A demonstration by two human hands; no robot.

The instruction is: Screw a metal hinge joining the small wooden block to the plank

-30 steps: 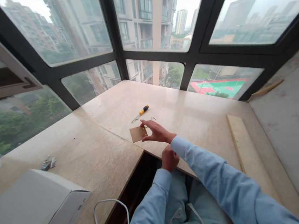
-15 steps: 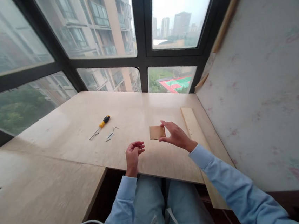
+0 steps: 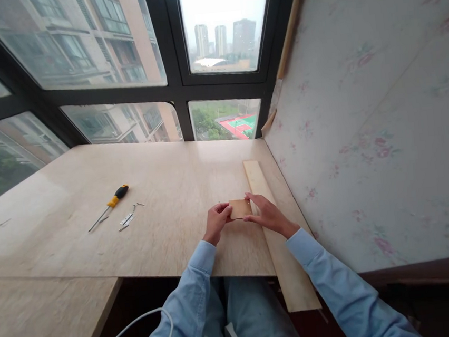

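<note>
Dark-grey-framed windows (image 3: 216,87) rose behind a beige countertop (image 3: 162,180) with a faint grain, and a red-and-green sports court (image 3: 240,125) showed outside through a lower pane. At the left of the countertop's rear section lay a screwdriver with a yellow-and-black handle and a metal shaft (image 3: 112,201), its tip angled toward the lower left. Just right of the shaft were a small silver metal fitting (image 3: 126,219) and a few thin metal screws (image 3: 134,208). Nearer the body, a thin white cable (image 3: 134,321) curved over the light-blue left sleeve (image 3: 182,305). Next came the left hand (image 3: 217,223), its thumb and fingers pinched together on the left edge of a flat brown rectangular plate (image 3: 239,209). That plate was between the 2 hands; whether it touched the countertop, I could not tell. On its right side, the right hand (image 3: 267,214) gripped it with thumb and forefinger spread to its upper and lower corners. Beneath that hand ran a long pale wooden board (image 3: 287,263), its near end jutting past the countertop's edge. Farthest right stood a white wall with pink flowers (image 3: 364,139).
</note>
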